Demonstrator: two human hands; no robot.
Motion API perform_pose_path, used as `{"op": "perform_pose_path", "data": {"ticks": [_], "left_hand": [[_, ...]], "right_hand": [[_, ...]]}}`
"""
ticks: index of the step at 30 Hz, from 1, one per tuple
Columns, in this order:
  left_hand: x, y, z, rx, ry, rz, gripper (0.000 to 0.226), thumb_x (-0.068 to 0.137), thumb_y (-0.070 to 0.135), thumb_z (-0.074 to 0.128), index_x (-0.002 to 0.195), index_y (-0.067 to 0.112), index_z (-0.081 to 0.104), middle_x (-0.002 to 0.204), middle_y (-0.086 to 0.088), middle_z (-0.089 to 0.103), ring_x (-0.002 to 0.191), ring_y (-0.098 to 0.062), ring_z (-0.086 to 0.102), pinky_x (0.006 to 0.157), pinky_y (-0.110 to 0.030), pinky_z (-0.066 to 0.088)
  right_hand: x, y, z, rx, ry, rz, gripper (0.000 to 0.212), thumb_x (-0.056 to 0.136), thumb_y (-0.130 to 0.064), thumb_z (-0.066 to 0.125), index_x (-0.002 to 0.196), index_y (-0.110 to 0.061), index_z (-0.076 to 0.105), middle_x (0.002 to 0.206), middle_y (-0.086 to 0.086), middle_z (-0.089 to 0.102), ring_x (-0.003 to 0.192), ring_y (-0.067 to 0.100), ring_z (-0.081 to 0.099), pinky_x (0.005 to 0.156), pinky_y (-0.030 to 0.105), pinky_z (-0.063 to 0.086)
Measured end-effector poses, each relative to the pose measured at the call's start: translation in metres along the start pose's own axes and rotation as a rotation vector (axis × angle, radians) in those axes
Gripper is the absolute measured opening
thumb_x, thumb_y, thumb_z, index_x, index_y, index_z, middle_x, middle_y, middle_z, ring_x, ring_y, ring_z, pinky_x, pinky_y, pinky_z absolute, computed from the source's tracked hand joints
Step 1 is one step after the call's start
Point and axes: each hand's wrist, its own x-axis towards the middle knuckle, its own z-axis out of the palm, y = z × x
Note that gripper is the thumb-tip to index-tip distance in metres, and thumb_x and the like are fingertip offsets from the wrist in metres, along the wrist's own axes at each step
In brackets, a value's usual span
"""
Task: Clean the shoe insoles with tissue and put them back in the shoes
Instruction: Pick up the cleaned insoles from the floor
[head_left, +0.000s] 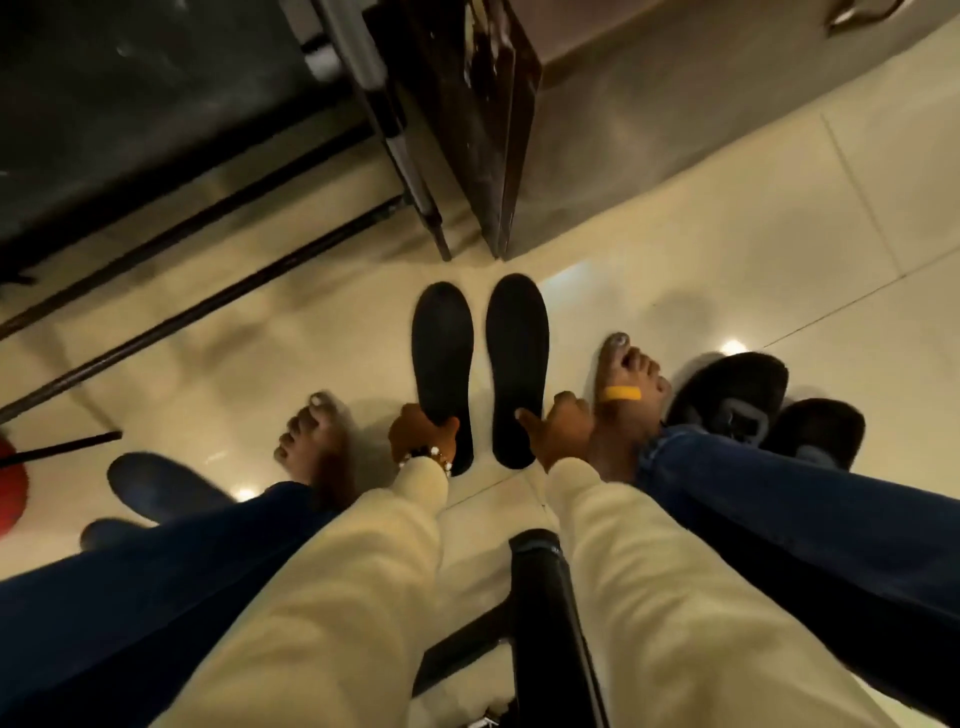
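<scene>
Two black insoles lie side by side on the cream tiled floor, toes pointing away from me: the left insole (443, 353) and the right insole (518, 358). My left hand (418, 434), with a beaded bracelet at the wrist, grips the heel end of the left insole. My right hand (558, 428) holds the heel end of the right insole, thumb against its edge. Two black shoes stand at the right, behind my right leg: one (730, 392) and another (815, 434). No tissue is in view.
My bare feet rest on the floor, the left foot (311, 447) and the right foot (631, 389) with a yellow band. A dark slipper (156, 488) lies at the left. Dark furniture legs (467, 130) stand ahead, and a black stool leg (545, 623) rises between my knees.
</scene>
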Motion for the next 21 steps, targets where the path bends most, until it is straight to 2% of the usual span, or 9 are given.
{"op": "perform_pose_path", "data": {"ticks": [2, 5, 10, 13, 15, 18, 21], "left_hand": [[0.011, 0.002, 0.016, 0.01, 0.028, -0.037, 0.07, 0.084, 0.038, 0.07, 0.137, 0.005, 0.039, 0.136, -0.019, 0.047, 0.124, -0.037, 0.046, 0.099, -0.044, 0.041], [0.02, 0.001, 0.035, 0.035, 0.06, -0.097, 0.092, 0.077, 0.042, 0.075, 0.146, 0.009, 0.024, 0.142, -0.018, 0.039, 0.128, -0.038, 0.043, 0.101, -0.049, 0.04], [0.035, -0.011, 0.047, 0.084, 0.096, -0.091, 0.093, 0.075, 0.039, 0.078, 0.144, 0.011, 0.022, 0.139, -0.018, 0.042, 0.126, -0.04, 0.044, 0.1, -0.051, 0.039], [0.039, -0.016, 0.042, -0.014, 0.061, -0.099, 0.086, 0.074, 0.034, 0.08, 0.141, 0.01, 0.031, 0.135, -0.017, 0.048, 0.123, -0.038, 0.048, 0.099, -0.047, 0.042], [0.036, -0.016, 0.035, -0.054, 0.03, -0.071, 0.071, 0.077, 0.032, 0.078, 0.134, 0.008, 0.043, 0.13, -0.015, 0.054, 0.119, -0.036, 0.052, 0.096, -0.042, 0.044], [0.025, -0.014, 0.022, -0.059, -0.013, 0.002, 0.036, 0.086, 0.028, 0.068, 0.113, 0.005, 0.062, 0.116, -0.014, 0.064, 0.108, -0.033, 0.058, 0.091, -0.036, 0.044], [0.002, -0.012, 0.001, -0.149, -0.008, -0.004, 0.029, 0.091, 0.026, 0.061, 0.111, 0.006, 0.064, 0.116, -0.014, 0.064, 0.107, -0.034, 0.059, 0.094, -0.039, 0.047]], "right_hand": [[0.005, -0.009, 0.018, -0.048, 0.028, 0.02, 0.064, 0.085, -0.054, 0.062, 0.123, -0.004, 0.046, 0.122, 0.015, 0.052, 0.112, 0.032, 0.052, 0.09, 0.04, 0.046], [0.005, -0.018, 0.039, -0.013, 0.042, 0.148, 0.077, 0.079, -0.058, 0.066, 0.129, -0.007, 0.038, 0.128, 0.014, 0.046, 0.12, 0.033, 0.045, 0.093, 0.048, 0.045], [0.012, -0.013, 0.052, 0.05, 0.036, 0.252, 0.071, 0.077, -0.049, 0.073, 0.125, -0.012, 0.036, 0.128, 0.013, 0.044, 0.122, 0.033, 0.042, 0.096, 0.055, 0.04], [0.015, -0.009, 0.047, 0.165, 0.001, 0.283, 0.069, 0.075, -0.043, 0.077, 0.122, -0.012, 0.039, 0.124, 0.012, 0.05, 0.119, 0.035, 0.047, 0.097, 0.056, 0.037], [0.014, -0.007, 0.04, 0.235, -0.024, 0.284, 0.061, 0.077, -0.036, 0.077, 0.12, -0.01, 0.042, 0.121, 0.014, 0.056, 0.116, 0.036, 0.052, 0.097, 0.052, 0.038], [0.008, -0.005, 0.027, 0.358, -0.072, 0.231, 0.04, 0.082, -0.022, 0.073, 0.112, -0.007, 0.05, 0.115, 0.017, 0.06, 0.105, 0.035, 0.058, 0.089, 0.039, 0.046], [-0.007, -0.01, 0.003, 0.428, -0.066, 0.196, 0.027, 0.081, -0.017, 0.073, 0.099, -0.013, 0.054, 0.108, 0.014, 0.062, 0.091, 0.03, 0.058, 0.082, 0.035, 0.05]]}}
